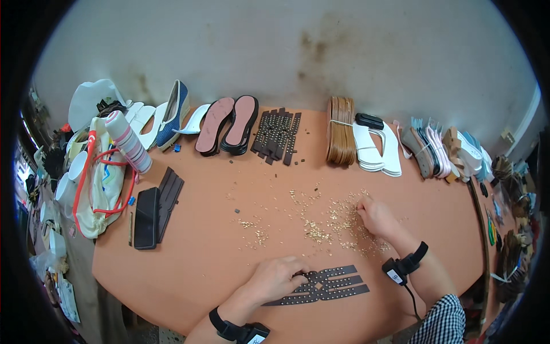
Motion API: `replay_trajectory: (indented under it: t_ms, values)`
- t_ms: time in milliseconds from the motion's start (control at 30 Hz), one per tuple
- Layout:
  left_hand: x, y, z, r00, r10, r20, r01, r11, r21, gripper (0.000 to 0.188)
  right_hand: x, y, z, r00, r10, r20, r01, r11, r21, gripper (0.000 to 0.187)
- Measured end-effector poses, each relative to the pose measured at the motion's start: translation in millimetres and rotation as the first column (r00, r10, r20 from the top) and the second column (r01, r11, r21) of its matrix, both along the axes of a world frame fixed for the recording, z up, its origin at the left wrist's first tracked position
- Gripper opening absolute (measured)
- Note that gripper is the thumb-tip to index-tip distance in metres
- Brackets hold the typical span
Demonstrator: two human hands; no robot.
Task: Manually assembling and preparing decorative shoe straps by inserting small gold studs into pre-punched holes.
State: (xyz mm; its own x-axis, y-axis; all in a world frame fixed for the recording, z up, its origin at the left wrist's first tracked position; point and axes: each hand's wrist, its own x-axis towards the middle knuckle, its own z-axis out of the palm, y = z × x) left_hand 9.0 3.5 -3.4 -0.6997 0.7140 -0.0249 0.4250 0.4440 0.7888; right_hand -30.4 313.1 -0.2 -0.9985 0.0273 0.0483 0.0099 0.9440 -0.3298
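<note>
My left hand (281, 277) lies with bent fingers on the left part of a dark brown strappy sandal upper (338, 281), holding it against the table. Rows of small gold studs run along its strips, which join around a diamond-shaped opening. Part of the upper is hidden under that hand. Farther off to the right, my right hand (376, 217) is at the edge of scattered gold studs (321, 230), its fingertips pinched together. Whatever is between those fingertips is too small to make out. Both wrists wear black bands with small devices.
Several studded uppers (276, 135) lie at the back, beside pink-lined soles (239, 123) and a blue shoe (173, 117). Brown strips (341, 132) and white insole shapes (375, 149) stand right of them. At left are a phone (146, 218), plain dark pieces (170, 198) and a spray can (128, 141).
</note>
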Motion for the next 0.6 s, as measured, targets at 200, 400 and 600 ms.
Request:
replay_trajectory:
  t_ms: [200, 400, 600]
  values:
    - [1.0, -0.2, 3.3, 1.0, 0.024, 0.019, -0.024, 1.0, -0.006, 0.02, -8.1, 3.4, 3.4, 0.994, 0.034, 0.101, -0.038, 0.998, 0.046, 0.018]
    - [2.6, 1.9, -1.4, 0.999, 0.042, -0.031, -0.041, 0.999, 0.027, 0.019, -17.2, -3.5, 14.2, 0.969, 0.042, 0.245, -0.087, 0.98, 0.179, 0.021]
    - [3.1, 3.1, -0.5, 0.998, 0.052, -0.025, -0.051, 0.998, 0.043, 0.018, -12.3, -1.6, 12.2, 0.96, 0.102, 0.259, -0.184, 0.931, 0.315, 0.02]
